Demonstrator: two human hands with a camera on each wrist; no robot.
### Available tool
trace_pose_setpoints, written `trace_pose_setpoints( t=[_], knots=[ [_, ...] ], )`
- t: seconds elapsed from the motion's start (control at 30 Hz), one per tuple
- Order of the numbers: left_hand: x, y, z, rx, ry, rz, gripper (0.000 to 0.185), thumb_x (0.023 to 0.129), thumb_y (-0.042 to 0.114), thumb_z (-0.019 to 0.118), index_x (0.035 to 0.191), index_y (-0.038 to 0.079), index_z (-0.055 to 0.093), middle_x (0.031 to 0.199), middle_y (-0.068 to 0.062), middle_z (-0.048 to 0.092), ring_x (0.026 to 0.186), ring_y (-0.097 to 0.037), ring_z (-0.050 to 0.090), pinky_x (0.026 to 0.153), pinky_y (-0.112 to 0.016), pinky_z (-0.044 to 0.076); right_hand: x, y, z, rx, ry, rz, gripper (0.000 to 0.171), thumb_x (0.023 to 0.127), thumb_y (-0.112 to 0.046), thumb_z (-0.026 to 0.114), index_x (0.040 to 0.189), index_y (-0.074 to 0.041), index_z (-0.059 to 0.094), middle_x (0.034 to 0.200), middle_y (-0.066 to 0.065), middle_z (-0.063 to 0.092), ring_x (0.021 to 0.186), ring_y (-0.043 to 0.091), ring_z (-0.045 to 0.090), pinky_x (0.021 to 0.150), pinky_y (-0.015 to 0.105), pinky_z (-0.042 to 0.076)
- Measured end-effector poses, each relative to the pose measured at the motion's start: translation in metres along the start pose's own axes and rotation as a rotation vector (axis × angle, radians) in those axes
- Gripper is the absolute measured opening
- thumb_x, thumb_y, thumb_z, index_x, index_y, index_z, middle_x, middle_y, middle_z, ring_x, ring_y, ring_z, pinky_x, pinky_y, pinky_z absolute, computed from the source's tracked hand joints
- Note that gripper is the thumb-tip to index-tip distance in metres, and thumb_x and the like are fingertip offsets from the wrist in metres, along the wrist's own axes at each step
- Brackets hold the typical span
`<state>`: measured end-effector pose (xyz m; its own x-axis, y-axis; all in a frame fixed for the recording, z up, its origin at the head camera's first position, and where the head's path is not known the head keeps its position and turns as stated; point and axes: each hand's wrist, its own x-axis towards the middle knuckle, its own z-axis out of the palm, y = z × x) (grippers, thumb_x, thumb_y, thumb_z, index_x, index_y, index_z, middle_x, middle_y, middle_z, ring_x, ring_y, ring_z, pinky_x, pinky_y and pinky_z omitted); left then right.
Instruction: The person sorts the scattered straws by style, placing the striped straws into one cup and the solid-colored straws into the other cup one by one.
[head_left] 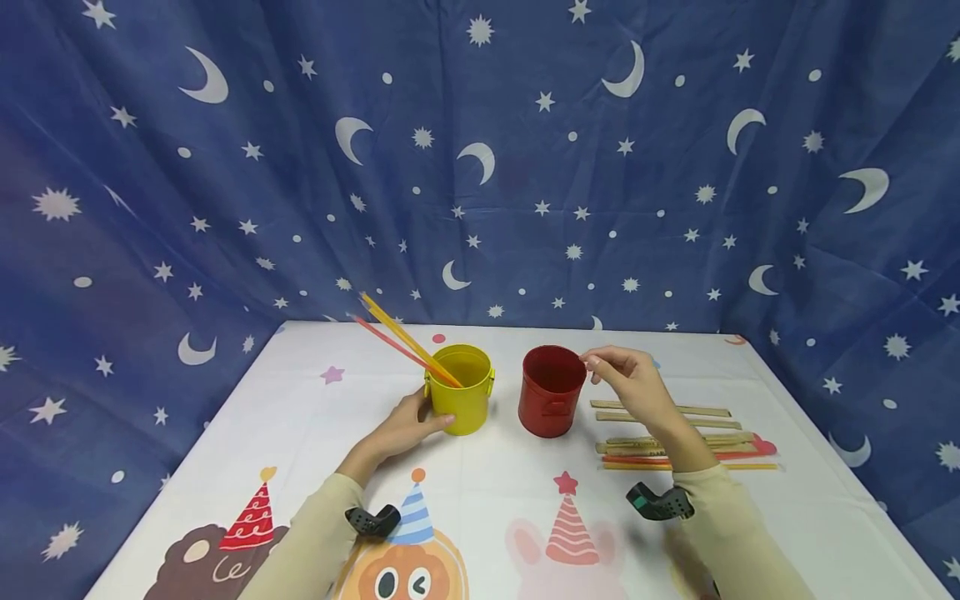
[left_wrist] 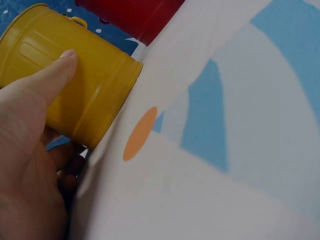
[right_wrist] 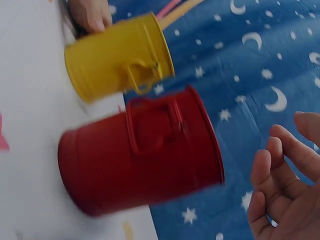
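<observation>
Two small buckets stand side by side on the table point(head_left: 315, 433) in the head view: the yellow bucket point(head_left: 461, 392) at nine o'clock of the red bucket point(head_left: 551, 392), a narrow gap between them. The left hand point(head_left: 408, 427) is curled round the yellow bucket's near left wall, while the right hand point(head_left: 633, 383) hangs just at three o'clock of the red bucket's rim, fingers loosely bent and holding nothing that shows. The sticks point(head_left: 401, 342) in the yellow bucket lean with their long axis running up toward ten o'clock, away from both hands; a row of loose sticks point(head_left: 712, 437) lies flat on the table at five o'clock of the red bucket, their long axes running left to right, under and beside the right forearm, so the right hand is plainly the nearer one. In the left wrist view the left hand point(left_wrist: 30, 130) lays its thumb along the yellow bucket point(left_wrist: 75, 80), fingers tucked behind its base, with the red bucket point(left_wrist: 132, 15) beyond at one o'clock. In the blurred right wrist view the right hand point(right_wrist: 285, 185) is empty, fingers slack, just apart from the red bucket point(right_wrist: 140, 155); the yellow bucket point(right_wrist: 117, 57) lies past it at eleven o'clock.
</observation>
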<state>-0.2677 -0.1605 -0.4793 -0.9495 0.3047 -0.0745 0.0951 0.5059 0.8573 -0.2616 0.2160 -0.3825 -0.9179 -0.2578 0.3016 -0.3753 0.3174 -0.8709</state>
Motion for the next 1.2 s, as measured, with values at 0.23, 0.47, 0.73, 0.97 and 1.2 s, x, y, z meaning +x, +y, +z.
trace_pose_setpoints(
  t=[0.23, 0.47, 0.73, 0.97, 1.2],
  knots=[
    [0.002, -0.001, 0.001, -0.02, -0.007, 0.013, 0.098, 0.092, 0.047, 0.07, 0.163, 0.01, 0.014, 0.17, -0.012, 0.021, 0.156, -0.031, 0.024, 0.128, -0.048, 0.023, -0.006, 0.013, -0.022, -0.074, 0.038, 0.048, 0.034, 0.105, -0.023, 0.055, 0.121, 0.004, 0.067, 0.084, -0.01, 0.066, 0.087, 0.007, 0.058, 0.075, 0.022, 0.042],
    [0.002, 0.001, 0.002, -0.023, -0.016, 0.033, 0.097, 0.093, 0.046, 0.069, 0.163, 0.009, 0.013, 0.17, -0.013, 0.02, 0.157, -0.03, 0.023, 0.128, -0.048, 0.022, -0.01, 0.021, -0.038, -0.139, 0.02, 0.083, 0.037, 0.106, -0.027, 0.054, 0.125, 0.002, 0.066, 0.089, -0.015, 0.065, 0.089, 0.006, 0.059, 0.075, 0.024, 0.042],
    [0.0, -0.001, 0.0, -0.014, -0.019, 0.027, 0.097, 0.093, 0.047, 0.069, 0.163, 0.009, 0.013, 0.17, -0.013, 0.019, 0.156, -0.031, 0.024, 0.128, -0.048, 0.023, -0.013, 0.042, -0.059, -0.143, -0.019, 0.181, 0.048, 0.107, -0.036, 0.049, 0.136, 0.001, 0.06, 0.098, -0.021, 0.064, 0.091, 0.005, 0.063, 0.086, 0.019, 0.051],
    [0.001, 0.002, -0.003, -0.022, -0.011, 0.04, 0.095, 0.094, 0.043, 0.07, 0.163, 0.008, 0.015, 0.17, -0.013, 0.019, 0.156, -0.031, 0.024, 0.128, -0.047, 0.024, -0.009, 0.05, -0.061, -0.062, -0.036, 0.198, 0.05, 0.107, -0.036, 0.05, 0.137, 0.004, 0.058, 0.098, -0.022, 0.065, 0.09, 0.002, 0.064, 0.084, 0.016, 0.052],
    [0.002, -0.002, 0.0, -0.025, -0.019, 0.047, 0.096, 0.093, 0.044, 0.069, 0.163, 0.008, 0.014, 0.17, -0.013, 0.019, 0.156, -0.031, 0.024, 0.128, -0.049, 0.023, -0.018, 0.059, -0.057, -0.095, -0.169, 0.202, 0.042, 0.105, -0.028, 0.055, 0.13, 0.005, 0.063, 0.104, -0.001, 0.073, 0.093, 0.013, 0.067, 0.089, 0.023, 0.054]
  ],
)
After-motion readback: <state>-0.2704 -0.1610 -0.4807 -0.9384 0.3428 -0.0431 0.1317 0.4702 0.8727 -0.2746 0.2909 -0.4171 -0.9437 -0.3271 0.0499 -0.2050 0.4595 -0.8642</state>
